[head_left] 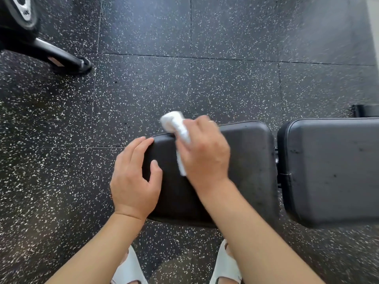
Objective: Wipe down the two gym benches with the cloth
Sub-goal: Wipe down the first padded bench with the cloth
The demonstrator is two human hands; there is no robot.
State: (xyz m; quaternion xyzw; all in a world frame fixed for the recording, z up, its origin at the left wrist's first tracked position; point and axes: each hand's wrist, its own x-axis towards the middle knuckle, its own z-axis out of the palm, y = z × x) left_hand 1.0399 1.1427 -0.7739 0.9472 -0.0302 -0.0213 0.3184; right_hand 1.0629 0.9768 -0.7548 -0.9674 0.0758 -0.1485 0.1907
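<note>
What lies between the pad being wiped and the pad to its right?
In the head view, a narrow dark gap separates the left pad from the right pad; black frame hardware shows in it, and the pads do not touch.

Floor: black rubber tiles (143,89) w/ white speckles, seams visible btwn squares.
Top left: black machine foot (61,59) resting on floor, part of a weight plate (20,11) above it.
Top right: pale strip (374,21), maybe wall.
Light: soft, even.
</note>
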